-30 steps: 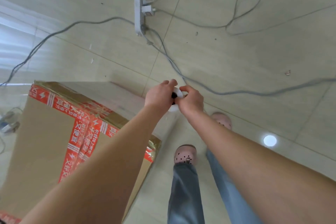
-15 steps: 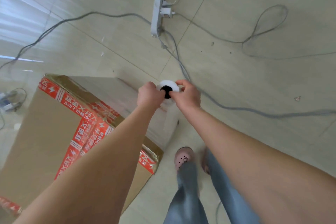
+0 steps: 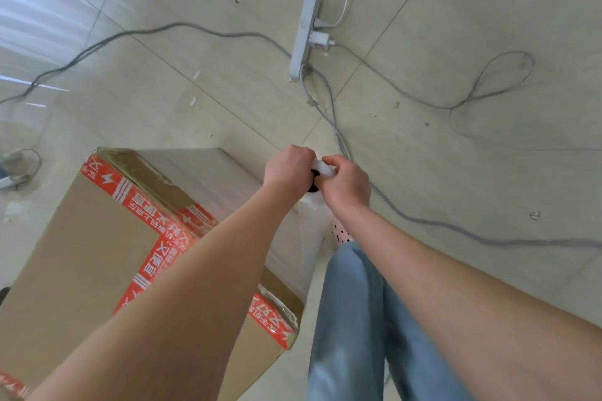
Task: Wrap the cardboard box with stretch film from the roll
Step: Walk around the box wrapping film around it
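Your left hand (image 3: pixel 288 169) and right hand (image 3: pixel 347 184) are both closed on the top end of the white roll of clear stretch film (image 3: pixel 321 169), which you hold upright just off the right side of the box, fingers curled round its rim with the dark core hole showing between them. The large brown cardboard box sealed with red printed tape (image 3: pixel 97 257) stands on the pale tiled floor (image 3: pixel 456 172), low and left in view, beside your legs in light blue jeans (image 3: pixel 351 319).

A pale, hazy sheet of film (image 3: pixel 228 179) already lies over the box's far right face and runs toward the roll, so at least part of one pass looks laid. The top panel looks bare, its cardboard and tape showing crisp. How many turns are on the hidden sides cannot be told. By my judgement you are mid-wrap, with more circuits round the box, then cutting and smoothing the tail, left to do.

Mind the grey cables (image 3: pixel 423 221) and white power strip (image 3: pixel 304 32) on the floor just beyond your hands as you walk round.
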`<action>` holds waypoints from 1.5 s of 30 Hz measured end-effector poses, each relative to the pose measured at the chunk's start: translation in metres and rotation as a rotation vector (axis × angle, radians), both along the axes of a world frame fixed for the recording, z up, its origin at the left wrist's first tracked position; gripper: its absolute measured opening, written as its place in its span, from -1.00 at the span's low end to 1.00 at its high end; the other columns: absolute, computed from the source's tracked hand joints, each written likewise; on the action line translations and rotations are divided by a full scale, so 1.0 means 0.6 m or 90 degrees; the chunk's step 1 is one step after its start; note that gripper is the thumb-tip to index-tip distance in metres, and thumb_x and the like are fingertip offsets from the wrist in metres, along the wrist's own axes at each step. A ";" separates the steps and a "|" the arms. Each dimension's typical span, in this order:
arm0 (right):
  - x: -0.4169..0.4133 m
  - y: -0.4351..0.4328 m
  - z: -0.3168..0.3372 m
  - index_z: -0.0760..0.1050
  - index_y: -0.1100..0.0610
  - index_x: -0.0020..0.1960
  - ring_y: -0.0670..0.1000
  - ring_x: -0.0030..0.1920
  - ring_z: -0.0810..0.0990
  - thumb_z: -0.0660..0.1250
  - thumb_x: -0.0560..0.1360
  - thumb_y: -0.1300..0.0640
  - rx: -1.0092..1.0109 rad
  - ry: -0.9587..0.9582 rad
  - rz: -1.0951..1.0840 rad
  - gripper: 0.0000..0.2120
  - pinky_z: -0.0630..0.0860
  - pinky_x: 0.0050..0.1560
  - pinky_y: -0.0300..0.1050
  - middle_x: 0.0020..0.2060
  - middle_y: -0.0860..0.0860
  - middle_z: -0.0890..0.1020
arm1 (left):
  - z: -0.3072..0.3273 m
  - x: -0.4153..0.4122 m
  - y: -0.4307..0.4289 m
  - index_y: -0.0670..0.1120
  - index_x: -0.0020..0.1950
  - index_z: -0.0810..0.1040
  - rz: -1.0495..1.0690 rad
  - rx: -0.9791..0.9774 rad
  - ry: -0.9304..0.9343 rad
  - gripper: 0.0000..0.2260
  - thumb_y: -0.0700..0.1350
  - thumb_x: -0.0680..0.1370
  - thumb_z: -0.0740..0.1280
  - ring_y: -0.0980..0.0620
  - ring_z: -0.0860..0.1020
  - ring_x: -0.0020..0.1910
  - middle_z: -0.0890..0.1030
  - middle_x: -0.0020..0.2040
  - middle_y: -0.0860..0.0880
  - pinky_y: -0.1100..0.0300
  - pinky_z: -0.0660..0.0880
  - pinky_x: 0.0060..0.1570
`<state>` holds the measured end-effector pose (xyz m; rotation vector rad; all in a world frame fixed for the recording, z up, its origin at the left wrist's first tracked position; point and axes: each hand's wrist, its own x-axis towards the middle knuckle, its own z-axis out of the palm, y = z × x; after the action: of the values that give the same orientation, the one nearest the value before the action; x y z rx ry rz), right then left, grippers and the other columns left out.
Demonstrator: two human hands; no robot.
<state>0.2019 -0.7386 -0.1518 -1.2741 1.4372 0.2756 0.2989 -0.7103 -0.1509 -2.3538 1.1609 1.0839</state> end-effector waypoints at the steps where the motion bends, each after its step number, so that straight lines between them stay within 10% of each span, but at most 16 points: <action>1: 0.012 -0.005 0.002 0.55 -0.03 0.15 0.03 -0.05 0.56 0.30 0.43 0.17 -0.002 0.004 0.001 -0.69 0.41 -0.11 -0.19 0.00 -0.03 0.64 | 0.001 0.011 -0.004 -0.14 0.04 0.58 0.030 0.000 0.006 -0.80 -0.23 0.47 0.24 -0.15 0.57 -0.11 0.58 -0.11 -0.12 0.14 0.40 -0.27; 12: 0.169 -0.021 -0.005 0.43 -0.01 0.33 0.03 0.19 0.53 0.33 0.46 0.14 0.024 -0.062 0.052 -0.56 0.40 0.06 -0.20 0.21 -0.02 0.56 | -0.021 0.122 0.052 -0.16 -0.19 0.56 0.677 -0.097 0.017 -0.72 0.05 0.49 0.29 -0.10 0.66 -0.32 0.66 -0.31 -0.11 0.00 0.63 -0.15; 20: 0.197 -0.032 -0.010 0.52 -0.01 0.25 0.05 0.09 0.58 0.30 0.41 0.21 0.034 -0.053 0.103 -0.59 0.51 0.09 -0.12 0.10 -0.02 0.63 | -0.011 0.172 0.022 -0.04 0.27 0.47 0.315 -0.057 0.028 -0.64 -0.18 0.47 0.28 -0.12 0.55 0.04 0.61 0.01 -0.10 0.08 0.51 -0.09; 27: 0.217 -0.054 -0.011 0.56 0.02 0.04 0.07 -0.11 0.56 0.29 0.41 0.19 0.028 -0.024 0.183 -0.77 0.44 -0.15 -0.14 -0.13 -0.01 0.63 | -0.009 0.201 -0.012 -0.14 0.03 0.56 0.153 -0.019 -0.013 -0.79 -0.23 0.41 0.29 -0.13 0.56 -0.07 0.54 -0.04 -0.09 0.14 0.40 -0.26; 40: 0.358 -0.090 0.002 0.51 0.00 0.19 0.05 0.09 0.56 0.37 0.44 0.13 0.012 -0.064 0.361 -0.67 0.40 -0.07 -0.20 0.11 -0.02 0.60 | -0.007 0.266 0.041 -0.11 -0.05 0.59 0.773 -0.019 -0.108 -0.68 0.11 0.43 0.24 -0.11 0.62 -0.11 0.67 -0.16 -0.09 0.12 0.53 -0.16; 45: 0.389 -0.080 0.001 0.53 -0.01 0.19 0.06 0.00 0.57 0.30 0.46 0.20 0.035 -0.041 0.352 -0.68 0.38 -0.10 -0.22 -0.02 -0.02 0.59 | -0.004 0.293 0.054 -0.13 0.03 0.51 0.735 -0.042 -0.014 -0.64 0.13 0.44 0.28 -0.11 0.61 -0.11 0.64 -0.10 -0.09 0.07 0.54 -0.18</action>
<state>0.4353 -0.7867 -0.1511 -1.6026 0.9924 0.6315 0.4747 -0.6776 -0.1536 -3.0783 -0.3317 1.2669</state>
